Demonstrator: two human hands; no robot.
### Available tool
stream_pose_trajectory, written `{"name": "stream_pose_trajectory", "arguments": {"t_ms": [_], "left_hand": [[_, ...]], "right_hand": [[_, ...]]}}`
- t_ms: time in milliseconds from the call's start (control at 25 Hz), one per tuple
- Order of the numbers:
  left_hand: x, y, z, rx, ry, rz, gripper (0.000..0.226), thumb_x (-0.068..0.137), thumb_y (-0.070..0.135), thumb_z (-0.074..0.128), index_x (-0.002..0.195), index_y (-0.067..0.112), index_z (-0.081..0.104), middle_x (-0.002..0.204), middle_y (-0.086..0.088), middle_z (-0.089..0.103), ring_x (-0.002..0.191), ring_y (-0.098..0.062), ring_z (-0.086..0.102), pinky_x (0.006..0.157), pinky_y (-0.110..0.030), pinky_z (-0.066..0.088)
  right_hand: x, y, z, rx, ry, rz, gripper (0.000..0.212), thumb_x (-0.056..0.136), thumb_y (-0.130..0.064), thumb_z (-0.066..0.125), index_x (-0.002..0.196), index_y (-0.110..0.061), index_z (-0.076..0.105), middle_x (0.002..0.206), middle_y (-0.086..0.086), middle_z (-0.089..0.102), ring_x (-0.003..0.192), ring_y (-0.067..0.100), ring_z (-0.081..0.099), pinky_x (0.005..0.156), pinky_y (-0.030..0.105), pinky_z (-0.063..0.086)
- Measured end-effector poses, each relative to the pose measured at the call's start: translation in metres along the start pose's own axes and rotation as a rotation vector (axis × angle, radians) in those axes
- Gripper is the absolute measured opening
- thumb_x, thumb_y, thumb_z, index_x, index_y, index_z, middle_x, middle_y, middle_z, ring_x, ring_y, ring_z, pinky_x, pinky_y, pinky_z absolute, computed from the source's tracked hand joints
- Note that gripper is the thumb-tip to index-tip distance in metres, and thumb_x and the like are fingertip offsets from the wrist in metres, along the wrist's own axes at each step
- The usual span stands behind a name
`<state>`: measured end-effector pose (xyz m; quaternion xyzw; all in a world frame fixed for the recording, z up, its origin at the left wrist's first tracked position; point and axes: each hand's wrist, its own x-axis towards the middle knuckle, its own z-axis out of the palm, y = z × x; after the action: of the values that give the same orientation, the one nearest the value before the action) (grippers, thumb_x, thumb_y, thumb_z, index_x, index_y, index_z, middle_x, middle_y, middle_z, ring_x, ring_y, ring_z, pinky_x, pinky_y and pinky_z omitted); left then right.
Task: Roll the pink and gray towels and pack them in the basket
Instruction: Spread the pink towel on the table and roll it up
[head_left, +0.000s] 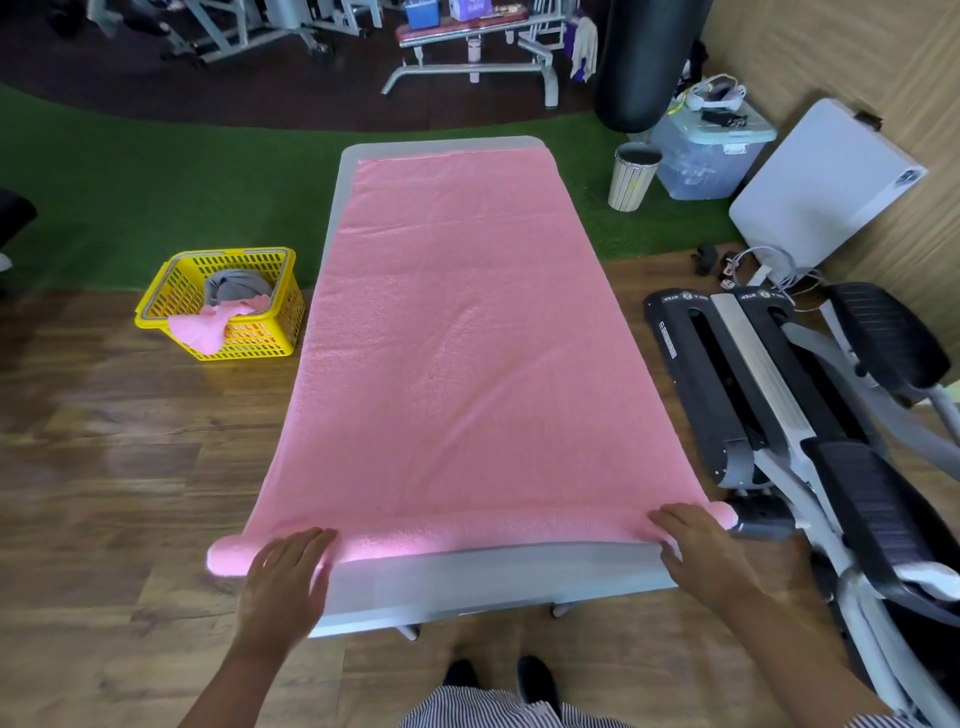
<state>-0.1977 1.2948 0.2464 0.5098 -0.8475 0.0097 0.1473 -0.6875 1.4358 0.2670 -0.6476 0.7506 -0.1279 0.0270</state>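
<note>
The pink towel lies spread along the grey worktop, its near edge turned into a thin roll. The left hand and right hand press flat on that roll, fingers straight. On the floor to the left, the yellow basket holds a gray towel and another pink one.

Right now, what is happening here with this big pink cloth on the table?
A person is rolling a pink towel spread along a gray table. The left hand and right hand rest with fingers fairly straight on a short roll at the near edge; most of the towel still lies flat. On the floor to the left, a yellow basket already holds a gray towel and another pink towel that hangs over its rim.
</note>
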Motion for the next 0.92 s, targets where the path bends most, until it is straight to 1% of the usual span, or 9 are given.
{"name": "stream_pose_trajectory", "arguments": {"t_ms": [120, 240, 360, 440, 480, 560, 640, 840, 920], "left_hand": [[0.000, -0.007, 0.002, 0.025, -0.038, -0.021, 0.039, 0.078, 0.013, 0.041, 0.103, 0.012, 0.071, 0.096, -0.003, 0.072, 0.083, -0.024, 0.069, 0.079, -0.042, 0.048], [-0.008, -0.017, -0.003, 0.015, -0.076, 0.057, 0.044, 0.070, 0.010, 0.040, 0.108, 0.019, 0.062, 0.090, 0.000, 0.070, 0.079, -0.024, 0.068, 0.075, -0.040, 0.045], [-0.008, -0.018, -0.005, -0.009, -0.059, 0.084, 0.034, 0.082, 0.016, 0.038, 0.111, 0.021, 0.056, 0.091, -0.001, 0.070, 0.079, -0.025, 0.068, 0.075, -0.038, 0.047], [-0.005, -0.012, -0.006, -0.010, 0.015, 0.039, 0.032, 0.092, 0.026, 0.037, 0.107, 0.014, 0.062, 0.096, -0.006, 0.070, 0.085, -0.026, 0.065, 0.083, -0.038, 0.041], [-0.004, -0.009, -0.006, 0.003, 0.063, -0.005, 0.034, 0.093, 0.028, 0.039, 0.102, 0.010, 0.065, 0.097, -0.009, 0.070, 0.087, -0.028, 0.064, 0.085, -0.040, 0.040], [-0.006, -0.005, -0.006, 0.021, 0.148, -0.057, 0.038, 0.095, 0.029, 0.041, 0.093, 0.005, 0.070, 0.094, -0.014, 0.070, 0.085, -0.032, 0.065, 0.080, -0.046, 0.046], [-0.010, -0.005, -0.003, 0.000, 0.150, -0.053, 0.043, 0.097, 0.032, 0.040, 0.091, 0.004, 0.072, 0.094, -0.014, 0.070, 0.083, -0.033, 0.067, 0.076, -0.048, 0.052], [-0.010, -0.008, -0.012, -0.030, 0.042, -0.074, 0.046, 0.073, 0.031, 0.043, 0.099, 0.006, 0.071, 0.102, -0.011, 0.068, 0.091, -0.030, 0.063, 0.079, -0.044, 0.054], [-0.008, -0.005, -0.015, -0.026, 0.045, -0.099, 0.043, 0.076, 0.025, 0.040, 0.095, 0.005, 0.073, 0.096, -0.010, 0.070, 0.084, -0.030, 0.067, 0.081, -0.035, 0.049]], "right_hand": [[0.005, 0.003, 0.000, 0.045, -0.032, 0.045, 0.033, 0.055, 0.005, 0.077, 0.084, -0.010, 0.072, 0.080, 0.001, 0.069, 0.074, 0.023, 0.065, 0.084, 0.046, 0.052], [0.006, 0.008, 0.001, 0.047, -0.007, 0.015, 0.013, 0.066, -0.011, 0.064, 0.076, -0.012, 0.072, 0.072, -0.003, 0.068, 0.068, 0.018, 0.065, 0.085, 0.051, 0.050], [0.006, 0.008, 0.003, -0.026, -0.031, -0.043, 0.026, 0.070, -0.024, 0.048, 0.080, -0.015, 0.071, 0.075, -0.006, 0.066, 0.072, 0.015, 0.064, 0.089, 0.051, 0.048], [0.005, 0.005, 0.003, -0.033, -0.022, -0.022, 0.026, 0.066, -0.012, 0.064, 0.092, -0.012, 0.068, 0.088, -0.001, 0.066, 0.084, 0.019, 0.062, 0.091, 0.046, 0.047], [0.005, 0.004, 0.003, -0.021, -0.011, -0.003, 0.036, 0.060, -0.003, 0.071, 0.095, -0.009, 0.067, 0.093, 0.002, 0.065, 0.088, 0.020, 0.060, 0.089, 0.045, 0.048], [0.003, 0.002, 0.003, -0.007, 0.017, 0.015, 0.045, 0.054, 0.010, 0.073, 0.095, -0.007, 0.066, 0.095, 0.006, 0.065, 0.089, 0.022, 0.058, 0.083, 0.044, 0.051], [0.000, 0.002, 0.006, 0.018, 0.008, 0.010, 0.046, 0.055, 0.015, 0.073, 0.096, -0.006, 0.068, 0.096, 0.008, 0.066, 0.087, 0.026, 0.063, 0.086, 0.047, 0.051], [0.004, 0.002, 0.007, 0.147, -0.165, 0.160, 0.041, 0.073, 0.000, 0.067, 0.114, -0.007, 0.063, 0.116, 0.003, 0.060, 0.110, 0.023, 0.054, 0.110, 0.036, 0.019], [0.007, 0.003, 0.007, 0.147, -0.191, 0.168, 0.038, 0.076, 0.000, 0.064, 0.113, -0.008, 0.064, 0.115, 0.003, 0.061, 0.110, 0.024, 0.054, 0.109, 0.034, 0.019]]}}
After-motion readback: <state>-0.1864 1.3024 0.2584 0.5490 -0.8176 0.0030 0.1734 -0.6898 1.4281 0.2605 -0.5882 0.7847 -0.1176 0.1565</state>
